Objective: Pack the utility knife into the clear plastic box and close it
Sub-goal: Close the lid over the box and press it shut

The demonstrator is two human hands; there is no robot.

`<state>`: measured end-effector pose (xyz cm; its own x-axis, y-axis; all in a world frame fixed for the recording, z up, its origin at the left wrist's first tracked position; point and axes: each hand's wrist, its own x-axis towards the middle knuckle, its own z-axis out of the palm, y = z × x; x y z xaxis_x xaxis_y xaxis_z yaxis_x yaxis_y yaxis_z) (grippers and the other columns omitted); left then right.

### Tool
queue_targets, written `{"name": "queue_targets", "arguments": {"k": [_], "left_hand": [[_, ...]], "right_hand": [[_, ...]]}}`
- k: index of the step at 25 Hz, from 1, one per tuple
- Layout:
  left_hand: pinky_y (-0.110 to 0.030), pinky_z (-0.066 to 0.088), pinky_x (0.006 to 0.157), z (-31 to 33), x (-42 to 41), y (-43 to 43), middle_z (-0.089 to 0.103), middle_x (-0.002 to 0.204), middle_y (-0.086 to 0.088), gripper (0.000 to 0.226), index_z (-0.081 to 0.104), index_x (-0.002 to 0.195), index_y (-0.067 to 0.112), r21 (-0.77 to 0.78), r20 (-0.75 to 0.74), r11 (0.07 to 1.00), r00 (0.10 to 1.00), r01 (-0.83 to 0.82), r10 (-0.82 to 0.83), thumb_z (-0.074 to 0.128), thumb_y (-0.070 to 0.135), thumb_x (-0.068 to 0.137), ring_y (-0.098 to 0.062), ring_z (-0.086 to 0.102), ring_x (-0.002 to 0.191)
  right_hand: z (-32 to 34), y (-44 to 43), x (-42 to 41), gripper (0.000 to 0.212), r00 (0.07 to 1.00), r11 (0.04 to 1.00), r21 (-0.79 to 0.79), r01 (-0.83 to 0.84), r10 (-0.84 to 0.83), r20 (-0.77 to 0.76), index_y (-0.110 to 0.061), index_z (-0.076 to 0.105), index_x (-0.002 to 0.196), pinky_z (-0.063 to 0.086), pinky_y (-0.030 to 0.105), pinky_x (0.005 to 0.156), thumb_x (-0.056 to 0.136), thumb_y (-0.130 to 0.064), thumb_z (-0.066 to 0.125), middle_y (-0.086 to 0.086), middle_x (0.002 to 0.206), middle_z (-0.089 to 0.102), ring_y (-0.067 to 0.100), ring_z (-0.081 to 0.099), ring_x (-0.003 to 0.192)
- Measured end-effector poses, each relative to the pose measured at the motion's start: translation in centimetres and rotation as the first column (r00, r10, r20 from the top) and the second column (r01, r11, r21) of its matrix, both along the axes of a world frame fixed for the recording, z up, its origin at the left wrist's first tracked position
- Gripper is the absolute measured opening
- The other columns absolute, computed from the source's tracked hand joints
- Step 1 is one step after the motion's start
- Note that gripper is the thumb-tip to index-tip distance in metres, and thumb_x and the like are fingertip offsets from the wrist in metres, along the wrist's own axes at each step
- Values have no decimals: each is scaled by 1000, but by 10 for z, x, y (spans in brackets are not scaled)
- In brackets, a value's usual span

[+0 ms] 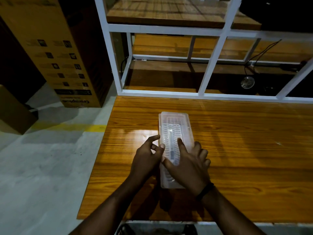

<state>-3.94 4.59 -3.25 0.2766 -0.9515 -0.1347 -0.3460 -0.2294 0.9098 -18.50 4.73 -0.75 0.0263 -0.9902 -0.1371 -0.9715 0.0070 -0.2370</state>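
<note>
Head view: utility knife (171, 146) lies inside the clear plastic box (175, 126), its long axis running away from the person. Lid appears down. Right hand (188, 165) presses flat on it, fingers spread; left hand (147, 156), loosely open, touches the box's left edge on the wooden table (245, 150).

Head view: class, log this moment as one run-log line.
box: lid on, table | knife: inside | left hand: at box side | right hand: on lid
</note>
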Motion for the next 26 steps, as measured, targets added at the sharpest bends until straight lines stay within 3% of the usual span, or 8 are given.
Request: {"name": "queue_targets", "arguments": {"k": [5, 14, 16, 18, 19, 21, 24, 26], "left_hand": [[-21, 52, 55, 2, -4, 1, 68, 79, 7, 40, 59, 133, 36, 10, 3, 1000, 1000, -12, 12, 69, 29, 95, 2, 69, 61], [-44, 65, 72, 3, 3, -2, 67, 85, 6, 51, 52, 140, 32, 82, -138, 994, 989, 72, -60, 69, 16, 95, -19, 75, 76], [-54, 63, 83, 8, 8, -13, 66, 98, 1, 67, 42, 150, 33, 127, -170, 979, 976, 162, -140, 70, 8, 94, -27, 73, 90], [-52, 59, 97, 19, 17, -35, 53, 139, -9, 93, 23, 161, 32, 219, 20, 923, 945, 315, -327, 76, 8, 89, -34, 62, 122], [-51, 52, 108, 25, 20, -48, 29, 163, -11, 105, 12, 163, 32, 322, 160, 868, 882, 379, -444, 80, 13, 86, -36, 48, 141], [-53, 32, 124, 44, 20, -70, -21, 172, 0, 120, -7, 163, 33, 546, 386, 739, 664, 395, -640, 83, 31, 84, -39, 14, 158], [-57, 3, 127, 66, 18, -98, -33, 167, 2, 123, -16, 161, 28, 715, 494, 609, 367, 344, -788, 78, 50, 84, -39, -18, 156], [-59, 0, 127, 65, 20, -115, -32, 168, 1, 128, -18, 161, 28, 754, 503, 589, 320, 291, -803, 80, 51, 82, -39, -29, 153]], "right_hand": [[-10, 4, -2, 97, 999, 992, -121, -22, 26, 30, -31, 24, 155, 36, 49, 104, 75, -83, 40, 20, 153, 23, 37, 28, 132], [-28, 0, -14, 76, 993, 950, -305, -61, 88, 75, -23, 45, 144, 50, 43, 89, 85, -71, 43, 21, 131, 43, 35, 43, 115], [-27, -6, -17, 65, 994, 935, -346, -84, 104, 39, -21, 51, 132, 50, 42, 82, 87, -67, 45, 16, 117, 48, 32, 47, 105], [-21, -26, -20, 55, 991, 948, -299, -106, 125, 44, -20, 51, 121, 48, 45, 87, 87, -63, 47, 14, 117, 48, 33, 47, 109], [-17, -39, -21, 54, 987, 962, -242, -128, 147, 61, -18, 50, 119, 45, 46, 94, 87, -61, 49, 15, 124, 47, 35, 44, 117], [-9, -72, -25, 65, 974, 976, -83, -203, 210, 84, -16, 44, 131, 36, 49, 110, 87, -61, 56, 16, 149, 34, 38, 30, 138], [15, -119, -27, 117, 963, 934, 237, -268, 270, 27, -23, 6, 159, 13, 51, 122, 74, -73, 68, 1, 170, -5, 38, -3, 154], [29, -138, -25, 132, 952, 896, 345, -278, 305, -24, -26, -5, 160, 5, 53, 124, 65, -78, 72, -4, 169, -14, 35, -14, 154]]}}
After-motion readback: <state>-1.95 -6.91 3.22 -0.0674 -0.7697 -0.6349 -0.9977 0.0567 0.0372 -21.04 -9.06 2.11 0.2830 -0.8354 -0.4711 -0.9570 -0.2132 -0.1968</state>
